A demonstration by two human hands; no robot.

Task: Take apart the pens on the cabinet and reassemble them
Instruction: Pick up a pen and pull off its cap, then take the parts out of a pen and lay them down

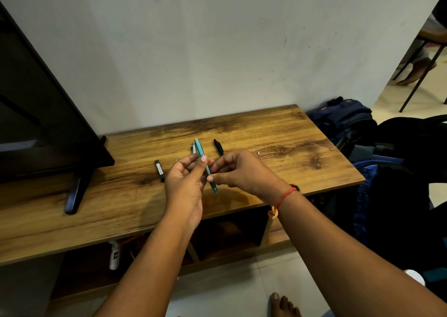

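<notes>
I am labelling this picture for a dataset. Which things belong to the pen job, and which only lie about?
Job: blue pen, pinched by left hand and right hand; black pen; white pen, partly hidden; cabinet.
Lying about: TV; bags; black labelled piece, use unclear.

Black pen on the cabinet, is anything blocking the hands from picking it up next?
Nothing visible blocks it. The black pen lies on the cabinet top just beyond the right hand. Both that and the left hand are busy, though, pinching the blue pen.
</notes>
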